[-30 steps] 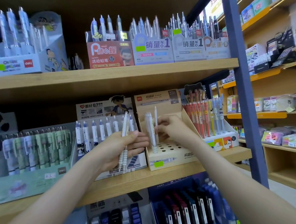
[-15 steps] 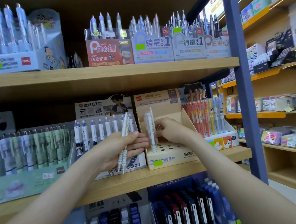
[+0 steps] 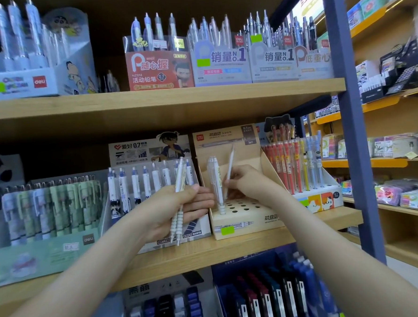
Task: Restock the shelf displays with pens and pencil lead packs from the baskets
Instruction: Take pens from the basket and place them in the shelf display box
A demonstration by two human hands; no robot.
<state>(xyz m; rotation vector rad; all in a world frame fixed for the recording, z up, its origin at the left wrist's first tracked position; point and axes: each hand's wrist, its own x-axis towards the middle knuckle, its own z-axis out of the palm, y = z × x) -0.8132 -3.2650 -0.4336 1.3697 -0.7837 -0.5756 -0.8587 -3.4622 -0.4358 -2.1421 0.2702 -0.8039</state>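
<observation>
Since the earlier frames, the single white pen [image 3: 230, 167] in the right hand [image 3: 248, 183] has moved away from the standing cluster and tilted, so its top now leans to the right. The left hand [image 3: 176, 207] has stayed in place.

Shelving: the upper shelf [image 3: 150, 100] carries a row of pen display boxes, among them a red box [image 3: 159, 70]. A blue upright post [image 3: 348, 125] closes the unit on the right. The middle shelf [image 3: 233, 250] carries, from left to right:
- a green display box [image 3: 49, 249] of green and pale pens;
- a display of blue-and-white pens [image 3: 136, 185];
- a beige display box [image 3: 246, 217] with a perforated base;
- a display of red, yellow and blue pens [image 3: 294, 170].

Dark pens [image 3: 260, 302] fill the displays on the level below.

Left hand: fingers and thumb are curled round a small bundle of white pens [image 3: 181, 174]. The bundle is held nearly upright, tips down, in front of the blue-and-white display.

Right hand: the fingertips pinch the single white pen at mid-barrel, above the holes of the beige display box. The tip points down toward the rear rows. It cannot be determined whether the tip is seated in a hole.

Stock in place: a tight cluster of standing white pens [image 3: 215, 180] is seated upright at the left rear of the beige box, just beside the pinched pen. Open holes show across the front rows.
</observation>
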